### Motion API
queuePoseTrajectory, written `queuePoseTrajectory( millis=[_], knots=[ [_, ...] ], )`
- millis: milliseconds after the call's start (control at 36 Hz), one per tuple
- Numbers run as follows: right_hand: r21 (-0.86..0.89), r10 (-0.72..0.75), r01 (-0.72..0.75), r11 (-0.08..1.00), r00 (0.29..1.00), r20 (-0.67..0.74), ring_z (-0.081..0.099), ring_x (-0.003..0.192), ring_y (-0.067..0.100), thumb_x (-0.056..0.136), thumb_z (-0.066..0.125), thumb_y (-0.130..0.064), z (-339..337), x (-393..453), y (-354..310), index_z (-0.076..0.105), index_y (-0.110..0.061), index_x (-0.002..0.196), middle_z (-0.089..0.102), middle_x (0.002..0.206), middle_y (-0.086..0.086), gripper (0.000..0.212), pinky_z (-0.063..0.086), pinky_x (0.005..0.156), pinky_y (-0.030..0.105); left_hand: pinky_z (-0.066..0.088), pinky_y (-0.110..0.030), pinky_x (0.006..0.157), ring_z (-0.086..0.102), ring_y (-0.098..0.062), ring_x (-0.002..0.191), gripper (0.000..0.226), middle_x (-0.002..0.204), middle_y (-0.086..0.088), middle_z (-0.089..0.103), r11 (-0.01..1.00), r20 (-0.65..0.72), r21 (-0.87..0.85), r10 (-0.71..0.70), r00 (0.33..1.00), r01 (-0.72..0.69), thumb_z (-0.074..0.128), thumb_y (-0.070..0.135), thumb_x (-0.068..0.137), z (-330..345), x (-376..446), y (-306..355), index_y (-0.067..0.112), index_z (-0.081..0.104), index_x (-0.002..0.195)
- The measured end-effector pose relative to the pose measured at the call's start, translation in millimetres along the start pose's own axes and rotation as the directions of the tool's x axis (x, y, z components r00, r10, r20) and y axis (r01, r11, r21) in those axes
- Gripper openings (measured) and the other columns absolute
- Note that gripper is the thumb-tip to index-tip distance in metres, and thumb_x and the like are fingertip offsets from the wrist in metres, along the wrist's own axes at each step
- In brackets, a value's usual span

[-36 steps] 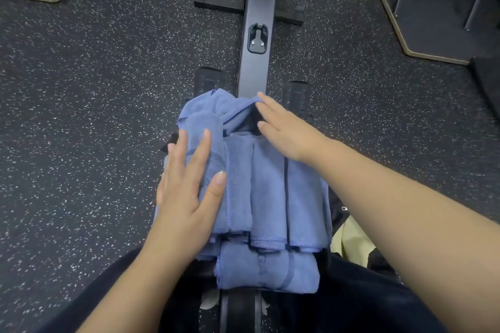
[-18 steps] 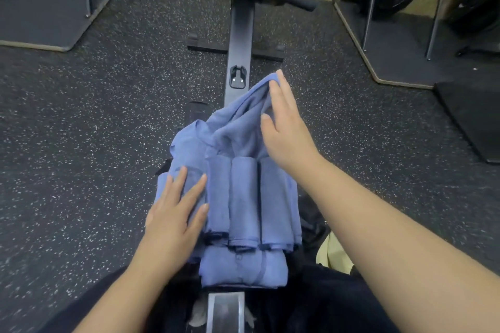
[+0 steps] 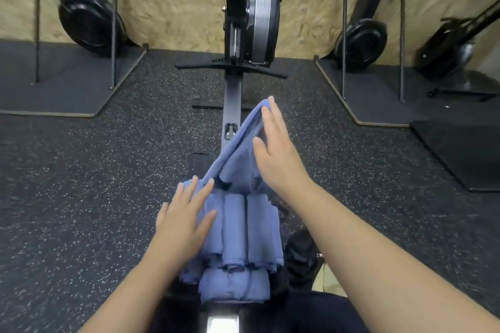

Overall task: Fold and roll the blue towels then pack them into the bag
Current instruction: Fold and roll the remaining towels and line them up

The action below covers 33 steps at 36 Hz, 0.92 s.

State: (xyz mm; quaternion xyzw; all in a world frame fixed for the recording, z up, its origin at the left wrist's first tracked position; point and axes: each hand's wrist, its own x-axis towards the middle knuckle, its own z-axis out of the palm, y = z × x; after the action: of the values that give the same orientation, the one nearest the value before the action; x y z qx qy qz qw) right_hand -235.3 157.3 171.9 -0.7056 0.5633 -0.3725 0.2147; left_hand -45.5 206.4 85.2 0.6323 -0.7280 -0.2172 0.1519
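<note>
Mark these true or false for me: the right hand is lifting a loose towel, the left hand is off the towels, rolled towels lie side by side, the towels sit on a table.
1. The right hand lifts a loose blue towel. True.
2. The left hand is clear of the towels. False: it rests flat on the rolled towels.
3. Rolled towels lie side by side. True.
4. The towels sit on a table. False: they lie over the rowing machine's rail.
</note>
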Motion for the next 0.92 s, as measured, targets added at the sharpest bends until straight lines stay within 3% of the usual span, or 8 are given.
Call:
queuePoseTrajectory(
  millis=[139, 250, 389, 472, 611, 694, 806, 917],
  knots=[
    [0.027, -0.08, 0.081, 0.996, 0.996, -0.047, -0.006, 0.112, -0.04, 0.099, 0.034, -0.004, -18.8, -17.5, -26.6, 0.012, -0.016, 0.153, -0.001, 0.149, -0.027, 0.059, 0.009, 0.087, -0.011, 0.024, -0.043, 0.116, 0.015, -0.011, 0.147, 0.064, 0.159, 0.009, 0.019, 0.98, -0.112, -0.165, 0.094, 0.989, -0.112, 0.056, 0.034, 0.095, -26.8, -5.0, 20.5, 0.035, 0.024, 0.15],
    [0.06, -0.107, 0.112, 0.992, 0.991, -0.078, -0.002, 0.119, -0.036, 0.098, 0.036, -0.003, -25.7, -34.6, -42.6, 0.016, -0.016, 0.152, -0.001, 0.144, -0.033, 0.059, 0.009, 0.089, -0.009, 0.03, -0.021, 0.101, 0.031, -0.002, 0.135, 0.063, 0.149, 0.018, 0.029, 0.947, -0.179, -0.259, 0.143, 0.973, -0.187, 0.057, 0.027, 0.095, -44.2, -6.0, 50.5, 0.03, 0.026, 0.149],
    [0.072, -0.138, 0.145, 0.987, 0.986, -0.097, 0.001, 0.123, -0.032, 0.097, 0.037, 0.0, -34.8, -51.4, -57.2, 0.021, -0.013, 0.151, 0.003, 0.145, -0.031, 0.058, 0.009, 0.094, -0.007, 0.042, -0.039, 0.102, 0.047, -0.01, 0.127, 0.057, 0.146, 0.015, 0.041, 0.944, -0.21, -0.263, 0.145, 0.967, -0.199, 0.055, 0.028, 0.094, -56.5, 5.8, 78.2, 0.033, 0.033, 0.146],
    [0.067, -0.159, 0.167, 0.984, 0.981, -0.111, 0.001, 0.123, -0.033, 0.096, 0.037, 0.002, -43.1, -58.7, -65.3, 0.022, -0.011, 0.15, 0.005, 0.147, -0.026, 0.057, 0.009, 0.095, -0.006, 0.05, -0.042, 0.089, 0.058, -0.013, 0.107, 0.045, 0.127, 0.014, 0.055, 0.943, -0.226, -0.252, 0.162, 0.96, -0.219, 0.052, 0.033, 0.091, -60.5, 10.7, 90.0, 0.041, 0.043, 0.133],
    [0.057, -0.18, 0.19, 0.98, 0.973, -0.144, 0.001, 0.122, -0.034, 0.096, 0.039, 0.001, -57.7, -71.8, -73.8, 0.024, -0.01, 0.15, 0.004, 0.144, -0.029, 0.057, 0.009, 0.095, -0.007, 0.051, -0.038, 0.077, 0.06, -0.016, 0.089, 0.019, 0.107, 0.012, 0.063, 0.954, -0.261, -0.225, 0.137, 0.956, -0.198, 0.055, 0.032, 0.092, -69.8, 16.2, 98.2, 0.036, 0.061, 0.11],
    [0.027, -0.196, 0.201, 0.979, 0.972, -0.132, -0.001, 0.12, -0.036, 0.098, 0.04, -0.003, -64.8, -81.7, -77.1, 0.022, -0.012, 0.15, 0.002, 0.145, -0.029, 0.056, 0.009, 0.092, -0.008, 0.052, -0.035, 0.072, 0.064, -0.019, 0.079, 0.009, 0.091, 0.01, 0.069, 0.936, -0.22, -0.308, 0.105, 0.97, -0.171, 0.06, 0.029, 0.09, -74.2, 13.7, 95.4, 0.034, 0.068, 0.091],
    [-0.007, -0.196, 0.197, 0.98, 0.97, -0.145, -0.002, 0.123, -0.033, 0.098, 0.042, -0.007, -70.6, -95.3, -74.8, 0.022, -0.012, 0.15, 0.004, 0.147, -0.028, 0.056, 0.007, 0.095, -0.007, 0.048, -0.03, 0.071, 0.063, -0.015, 0.078, 0.017, 0.08, 0.009, 0.07, 0.911, -0.291, -0.362, 0.091, 0.952, -0.197, 0.061, 0.016, 0.091, -80.5, 6.4, 98.2, 0.028, 0.067, 0.081],
    [-0.005, -0.124, 0.125, 0.992, 0.977, -0.174, 0.004, 0.124, -0.026, 0.099, 0.047, -0.015, -75.5, -104.1, -68.2, 0.022, -0.014, 0.151, 0.012, 0.152, -0.02, 0.058, 0.006, 0.094, -0.007, 0.039, -0.018, 0.058, 0.054, 0.007, 0.059, 0.025, 0.069, 0.02, 0.065, 0.847, -0.369, -0.454, 0.103, 0.924, -0.276, 0.057, 0.009, 0.09, -98.7, -3.7, 120.4, 0.029, 0.067, 0.079]
  ],
)
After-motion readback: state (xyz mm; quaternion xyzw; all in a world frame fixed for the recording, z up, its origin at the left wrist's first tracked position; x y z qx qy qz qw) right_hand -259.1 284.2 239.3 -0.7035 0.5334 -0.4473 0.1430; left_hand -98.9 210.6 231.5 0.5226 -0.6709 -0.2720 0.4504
